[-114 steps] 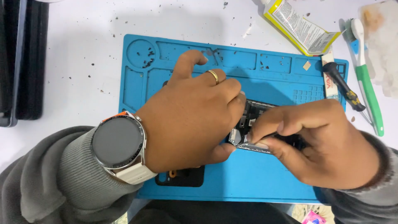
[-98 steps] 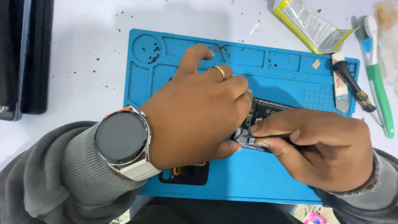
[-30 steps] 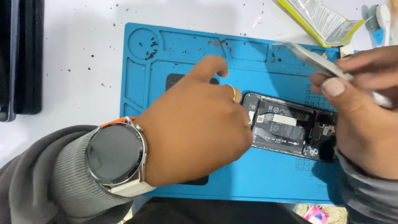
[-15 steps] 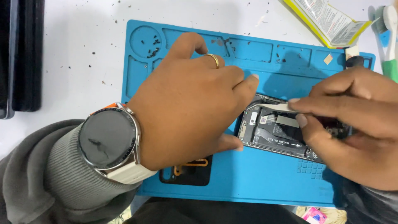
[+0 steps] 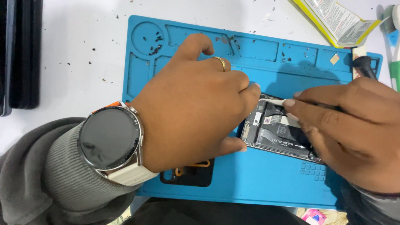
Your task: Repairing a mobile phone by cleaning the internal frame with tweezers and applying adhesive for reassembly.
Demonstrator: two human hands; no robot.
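An opened phone (image 5: 275, 131) with its black inner parts showing lies on a blue work mat (image 5: 266, 183). My left hand (image 5: 191, 108), with a ring and a round wristwatch (image 5: 109, 143), presses on the phone's left end and holds it down. My right hand (image 5: 350, 129) covers the phone's right half. Its fingertips pinch a thin pale strip (image 5: 273, 100) lying along the phone's top edge. Most of the phone's right side is hidden under this hand.
A small black part (image 5: 189, 173) with an orange cable lies on the mat under my left hand. A yellow-edged packet (image 5: 337, 21), a black tool (image 5: 363, 64) and a green-handled brush (image 5: 393, 41) sit at the top right. Dark flat cases (image 5: 18, 54) stand far left. Black crumbs dot the mat's compartments.
My right hand has come down from the upper right with the pale strip and now rests over the phone's right half. My left hand stays on the phone's left end.
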